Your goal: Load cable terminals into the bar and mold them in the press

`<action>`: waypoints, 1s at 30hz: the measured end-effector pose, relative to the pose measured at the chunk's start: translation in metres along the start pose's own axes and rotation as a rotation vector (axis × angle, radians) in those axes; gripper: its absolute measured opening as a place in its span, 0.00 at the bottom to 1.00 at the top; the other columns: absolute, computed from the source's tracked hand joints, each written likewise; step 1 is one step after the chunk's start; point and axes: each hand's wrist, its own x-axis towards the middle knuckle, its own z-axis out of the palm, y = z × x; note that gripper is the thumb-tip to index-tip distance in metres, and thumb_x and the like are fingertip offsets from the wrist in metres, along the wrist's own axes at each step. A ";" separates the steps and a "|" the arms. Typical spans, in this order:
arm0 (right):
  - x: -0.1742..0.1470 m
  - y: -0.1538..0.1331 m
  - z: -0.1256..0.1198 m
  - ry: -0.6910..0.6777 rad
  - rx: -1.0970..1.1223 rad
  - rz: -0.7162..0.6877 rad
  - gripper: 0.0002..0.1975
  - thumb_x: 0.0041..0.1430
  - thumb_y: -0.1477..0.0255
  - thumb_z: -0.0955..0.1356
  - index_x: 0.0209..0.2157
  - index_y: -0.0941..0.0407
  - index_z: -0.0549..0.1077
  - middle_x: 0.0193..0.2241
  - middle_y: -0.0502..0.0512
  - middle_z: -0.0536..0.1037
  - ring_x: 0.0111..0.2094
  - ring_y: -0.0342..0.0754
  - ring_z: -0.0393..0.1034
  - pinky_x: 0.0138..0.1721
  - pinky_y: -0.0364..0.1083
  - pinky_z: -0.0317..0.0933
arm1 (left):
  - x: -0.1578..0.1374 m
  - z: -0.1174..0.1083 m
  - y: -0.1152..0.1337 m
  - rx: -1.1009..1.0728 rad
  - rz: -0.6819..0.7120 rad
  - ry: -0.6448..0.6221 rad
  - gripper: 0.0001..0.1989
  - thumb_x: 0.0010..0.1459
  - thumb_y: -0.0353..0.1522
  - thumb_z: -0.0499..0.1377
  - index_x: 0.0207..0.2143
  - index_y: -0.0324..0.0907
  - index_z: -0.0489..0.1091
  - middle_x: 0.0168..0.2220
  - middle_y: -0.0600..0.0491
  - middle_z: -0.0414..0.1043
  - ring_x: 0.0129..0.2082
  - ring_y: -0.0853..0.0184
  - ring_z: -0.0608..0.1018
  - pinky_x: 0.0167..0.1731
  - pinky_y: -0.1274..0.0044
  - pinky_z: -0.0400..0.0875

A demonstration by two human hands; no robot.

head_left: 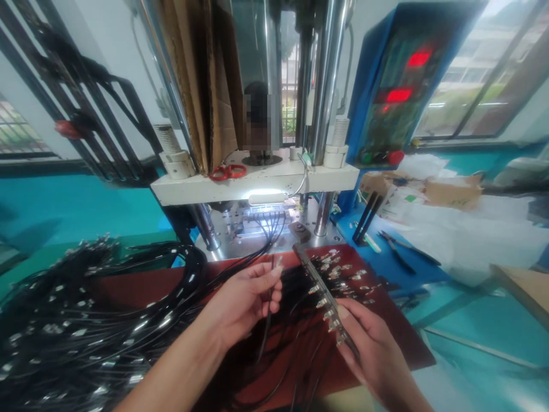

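Observation:
Between the thumb and fingers of my left hand (pixel 253 297) is a black cable with a small metal connector (pixel 279 261) at its tip. My right hand (pixel 373 343) grips the lower end of a dark metal bar (pixel 319 283), tilted away to the upper left. Several metal connectors (pixel 328 315) stick out along the bar's left edge. Behind the bar, a bundle of cables with metal ends (pixel 343 274) lies on the reddish-brown board (pixel 398 337). Other black cables (pixel 270 226) run into the lit mould area of the press (pixel 244 226).
A large heap of black cables (pixel 107 332) fills the left side. Red-handled scissors (pixel 228 171) lie on the press's white plate (pixel 317 182). To the right are pliers (pixel 398 252), a control box with red displays (pixel 398 94), and white plastic bags (pixel 484 240).

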 end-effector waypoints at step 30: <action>-0.003 -0.005 0.005 -0.002 0.001 0.037 0.23 0.50 0.51 0.68 0.39 0.54 0.76 0.29 0.54 0.73 0.28 0.46 0.67 0.19 0.38 0.60 | 0.023 0.017 -0.022 0.463 0.044 0.003 0.16 0.51 0.44 0.61 0.26 0.41 0.62 0.19 0.62 0.61 0.10 0.80 0.57 0.08 0.85 0.49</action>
